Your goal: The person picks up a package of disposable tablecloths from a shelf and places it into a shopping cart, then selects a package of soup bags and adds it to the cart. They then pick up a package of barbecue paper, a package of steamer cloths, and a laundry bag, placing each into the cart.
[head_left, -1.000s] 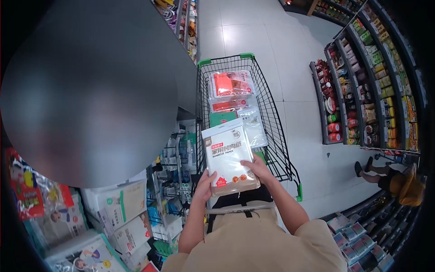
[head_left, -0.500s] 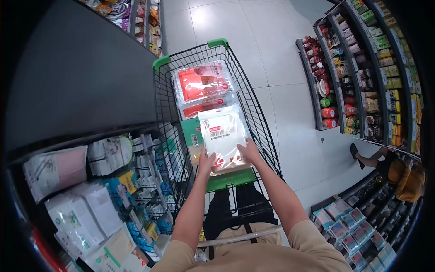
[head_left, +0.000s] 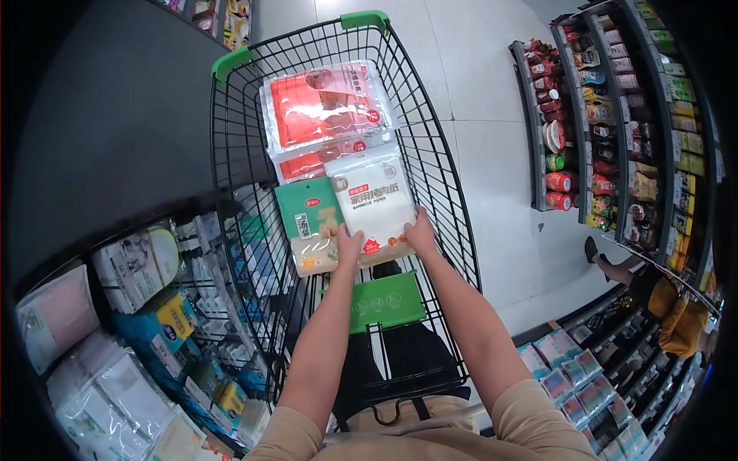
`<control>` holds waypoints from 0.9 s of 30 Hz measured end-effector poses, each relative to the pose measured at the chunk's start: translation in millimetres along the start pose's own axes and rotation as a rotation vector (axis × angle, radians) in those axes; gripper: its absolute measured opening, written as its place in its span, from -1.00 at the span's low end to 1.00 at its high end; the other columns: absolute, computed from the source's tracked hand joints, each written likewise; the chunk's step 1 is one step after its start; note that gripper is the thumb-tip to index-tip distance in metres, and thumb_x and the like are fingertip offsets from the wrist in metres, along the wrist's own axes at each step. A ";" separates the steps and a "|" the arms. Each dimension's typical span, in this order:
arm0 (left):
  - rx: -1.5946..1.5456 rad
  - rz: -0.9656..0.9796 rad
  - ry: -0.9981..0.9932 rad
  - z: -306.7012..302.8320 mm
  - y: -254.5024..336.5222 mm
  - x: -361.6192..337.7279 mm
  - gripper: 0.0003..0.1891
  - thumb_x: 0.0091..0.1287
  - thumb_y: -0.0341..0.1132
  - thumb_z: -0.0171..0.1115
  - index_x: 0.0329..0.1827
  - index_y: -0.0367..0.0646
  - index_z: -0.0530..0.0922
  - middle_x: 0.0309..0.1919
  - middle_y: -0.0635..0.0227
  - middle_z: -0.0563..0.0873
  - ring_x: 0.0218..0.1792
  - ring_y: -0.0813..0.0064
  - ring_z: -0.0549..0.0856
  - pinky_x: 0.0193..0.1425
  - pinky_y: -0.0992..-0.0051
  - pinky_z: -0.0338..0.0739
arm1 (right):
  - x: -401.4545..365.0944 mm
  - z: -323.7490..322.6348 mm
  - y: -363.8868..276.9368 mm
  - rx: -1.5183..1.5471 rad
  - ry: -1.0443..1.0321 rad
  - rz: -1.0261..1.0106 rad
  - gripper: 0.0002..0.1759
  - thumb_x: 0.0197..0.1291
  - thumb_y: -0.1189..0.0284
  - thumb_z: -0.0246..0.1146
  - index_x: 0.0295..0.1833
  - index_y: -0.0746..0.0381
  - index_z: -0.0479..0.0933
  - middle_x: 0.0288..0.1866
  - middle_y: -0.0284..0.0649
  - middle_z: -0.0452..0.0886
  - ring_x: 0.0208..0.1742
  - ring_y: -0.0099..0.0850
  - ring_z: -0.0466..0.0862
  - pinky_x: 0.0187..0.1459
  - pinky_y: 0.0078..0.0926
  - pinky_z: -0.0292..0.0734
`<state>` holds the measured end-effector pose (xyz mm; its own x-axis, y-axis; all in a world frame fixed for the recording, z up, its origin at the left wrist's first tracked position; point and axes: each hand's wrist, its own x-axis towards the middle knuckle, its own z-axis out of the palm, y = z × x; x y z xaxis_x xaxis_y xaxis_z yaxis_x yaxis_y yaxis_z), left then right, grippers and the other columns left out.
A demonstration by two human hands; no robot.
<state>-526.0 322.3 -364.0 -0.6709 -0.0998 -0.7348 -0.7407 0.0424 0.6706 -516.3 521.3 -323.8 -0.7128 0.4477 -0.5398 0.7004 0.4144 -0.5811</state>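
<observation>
A white pack of barbecue paper point(head_left: 374, 196) is low inside the black wire shopping cart point(head_left: 450, 207), gripped at its near end from both sides. My left hand point(head_left: 350, 246) is closed on its left edge, and my right hand point(head_left: 419, 233) on its right edge. Just left of it lies a green and beige pack point(head_left: 307, 219), partly overlapped by the white one. Beyond them, clear packs with red contents point(head_left: 323, 107) lie stacked toward the cart's far end. The green handle panel point(head_left: 388, 301) shows below my wrists.
Shelves of packaged food point(head_left: 607, 115) stand on the right, across the tiled floor point(head_left: 492, 146). At lower left, a rack holds hanging packs point(head_left: 138, 269) close to the cart. A person in dark shorts point(head_left: 646, 286) is at the right, near a shelf of small boxes point(head_left: 576, 384).
The barbecue paper has gone forward and down into the cart with both hands, away from the handle. More of the green pack shows. The cart appears larger and farther left in view.
</observation>
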 end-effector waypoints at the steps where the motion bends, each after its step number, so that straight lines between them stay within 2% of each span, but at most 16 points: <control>1: -0.042 -0.013 -0.035 0.6 -0.2 -1.5 -0.37 0.29 -0.51 0.20 0.43 -0.36 0.21 0.22 0.04 0.56 0.24 0.25 0.57 0.33 0.37 0.41 | 0.5 3.3 6.7 -0.018 -0.012 -0.047 -0.38 0.05 0.54 0.20 0.30 0.38 0.33 0.06 0.20 0.60 0.13 0.08 0.62 0.20 -0.16 0.50; 3: -0.085 -0.018 -0.066 -0.1 3.5 -5.9 -0.31 0.30 -0.48 0.20 0.49 -0.36 0.15 0.24 0.03 0.55 0.26 0.24 0.56 0.34 0.36 0.40 | -1.1 2.1 10.1 -0.003 -0.082 -0.099 -0.35 0.05 0.60 0.20 0.31 0.48 0.27 0.18 0.28 0.51 0.25 0.13 0.52 0.30 -0.17 0.42; 4: -0.052 -0.056 -0.077 -2.0 5.9 -10.5 -0.28 0.33 -0.47 0.19 0.53 -0.34 0.09 0.27 0.03 0.53 0.28 0.24 0.54 0.37 0.38 0.38 | -5.3 1.1 6.5 0.000 -0.082 -0.107 -0.35 0.05 0.60 0.20 0.31 0.48 0.27 0.18 0.28 0.51 0.25 0.13 0.52 0.30 -0.17 0.42; 6: -0.019 -0.085 -0.085 -10.2 16.3 -23.7 -0.25 0.35 -0.46 0.18 0.57 -0.32 0.03 0.31 0.03 0.52 0.31 0.24 0.53 0.39 0.40 0.36 | -20.2 -3.0 -1.4 -0.052 -0.032 -0.086 -0.29 0.07 0.60 0.22 0.38 0.50 0.20 0.32 0.32 0.36 0.38 0.13 0.39 0.38 -0.18 0.34; 7: 0.022 -0.132 -0.125 -16.4 24.5 -33.1 -0.23 0.36 -0.40 0.19 0.58 -0.30 0.01 0.26 0.07 0.54 0.24 0.31 0.56 0.29 0.43 0.42 | -27.7 -5.9 -3.9 -0.048 -0.029 -0.094 -0.29 0.07 0.60 0.22 0.38 0.50 0.20 0.32 0.32 0.36 0.38 0.13 0.39 0.38 -0.18 0.34; 8: 0.063 -0.179 -0.163 -23.4 32.9 -43.9 -0.20 0.37 -0.34 0.21 0.60 -0.28 -0.01 0.22 0.12 0.56 0.17 0.38 0.59 0.20 0.45 0.47 | -36.5 -10.2 -6.2 -0.045 -0.042 -0.087 -0.25 0.09 0.56 0.21 0.42 0.47 0.15 0.39 0.33 0.27 0.41 0.16 0.34 0.43 -0.16 0.27; 9: 0.061 -0.167 -0.158 -31.8 32.8 -50.0 -0.20 0.37 -0.34 0.21 0.60 -0.28 -0.01 0.22 0.12 0.56 0.17 0.38 0.59 0.20 0.45 0.47 | -44.5 -14.8 -10.1 -0.042 -0.056 -0.084 -0.21 0.11 0.53 0.20 0.46 0.44 0.10 0.46 0.35 0.18 0.45 0.18 0.29 0.47 -0.13 0.21; 11: 0.080 -0.164 -0.187 -51.1 29.8 -62.8 -0.22 0.39 -0.23 0.21 0.59 -0.25 0.04 0.01 0.24 0.62 -0.07 0.55 0.58 -0.06 0.53 0.48 | -60.5 -27.8 -22.0 -0.062 -0.095 -0.050 -0.22 0.13 0.52 0.20 0.47 0.42 0.10 0.49 0.34 0.13 0.45 0.20 0.27 0.47 -0.13 0.21; 12: 0.077 -0.148 -0.176 -60.3 35.1 -73.7 -0.22 0.39 -0.23 0.21 0.59 -0.25 0.04 0.01 0.24 0.62 -0.07 0.55 0.58 -0.06 0.53 0.48 | -69.9 -33.6 -27.7 -0.087 -0.135 -0.006 -0.23 0.14 0.51 0.20 0.47 0.41 0.09 0.51 0.34 0.09 0.46 0.21 0.26 0.47 -0.12 0.21; 14: 0.130 -0.161 -0.252 -78.9 55.2 -98.0 -0.27 0.36 -0.22 0.19 0.55 -0.28 0.17 -0.08 0.21 0.65 -0.16 0.51 0.62 0.00 0.51 0.50 | -85.1 -30.2 -18.6 -0.087 -0.071 -0.075 -0.26 0.14 0.50 0.21 0.45 0.35 0.15 0.50 0.33 0.12 0.48 0.15 0.24 0.46 -0.13 0.21; 16: 0.196 -0.151 -0.214 -96.5 83.1 -129.9 -0.32 0.38 -0.20 0.21 0.52 -0.27 0.26 -0.16 0.25 0.67 -0.16 0.53 0.62 -0.01 0.51 0.51 | -97.4 -35.0 -8.1 -0.083 -0.241 -0.231 -0.25 0.13 0.47 0.24 0.45 0.32 0.19 0.43 0.32 0.28 0.43 0.11 0.35 0.41 -0.13 0.29; 18: 0.195 0.122 -0.248 -119.2 86.2 -157.5 -0.35 0.39 -0.17 0.22 0.49 -0.26 0.30 -0.15 0.27 0.70 -0.17 0.56 0.63 -0.04 0.53 0.52 | -124.1 -43.7 -29.5 -0.098 -0.342 -0.092 -0.33 0.17 0.44 0.23 0.39 0.41 0.29 0.28 0.21 0.50 0.29 0.01 0.55 0.25 -0.22 0.47; 20: 0.216 0.126 -0.258 -145.3 117.9 -195.9 -0.41 0.44 -0.22 0.20 0.46 -0.32 0.32 0.07 0.18 0.70 0.06 0.53 0.65 0.20 0.59 0.47 | -137.9 -49.5 -38.1 -0.070 -0.514 -0.170 -0.39 0.17 0.43 0.26 0.34 0.41 0.36 0.20 0.14 0.58 0.17 -0.10 0.65 0.18 -0.27 0.53; 23: -0.030 0.210 -0.115 -182.3 137.9 -260.9 -0.44 0.45 -0.28 0.19 0.46 -0.32 0.32 0.10 0.19 0.70 0.10 0.58 0.63 0.25 0.58 0.44 | -185.5 -61.0 -78.0 -0.019 -0.548 -0.292 -0.48 0.26 0.40 0.22 0.30 0.37 0.42 0.07 0.00 0.66 0.03 -0.29 0.70 0.02 -0.42 0.56; 24: -0.089 0.305 -0.115 -194.9 144.0 -286.2 -0.47 0.47 -0.30 0.17 0.45 -0.31 0.33 0.10 0.21 0.70 0.11 0.58 0.63 0.25 0.57 0.45 | -199.3 -61.4 -89.3 -0.006 -0.568 -0.308 -0.50 0.30 0.40 0.20 0.31 0.36 0.42 0.04 -0.05 0.68 -0.01 -0.34 0.71 -0.04 -0.47 0.56; 27: -0.231 0.484 -0.004 -240.0 163.4 -385.7 -0.55 0.52 -0.31 0.11 0.41 -0.27 0.39 0.09 0.22 0.71 0.10 0.56 0.64 0.23 0.54 0.48 | -268.1 -69.4 -144.5 0.204 -0.638 -0.380 -0.61 0.37 0.40 0.13 0.25 0.32 0.45 -0.04 -0.14 0.70 -0.04 -0.41 0.69 -0.08 -0.50 0.54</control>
<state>-379.7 129.2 53.5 -0.9342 -0.1190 -0.3363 -0.3200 -0.1371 0.9374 -423.8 396.4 -52.8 -0.8293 -0.2654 -0.4918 0.4270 0.2667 -0.8640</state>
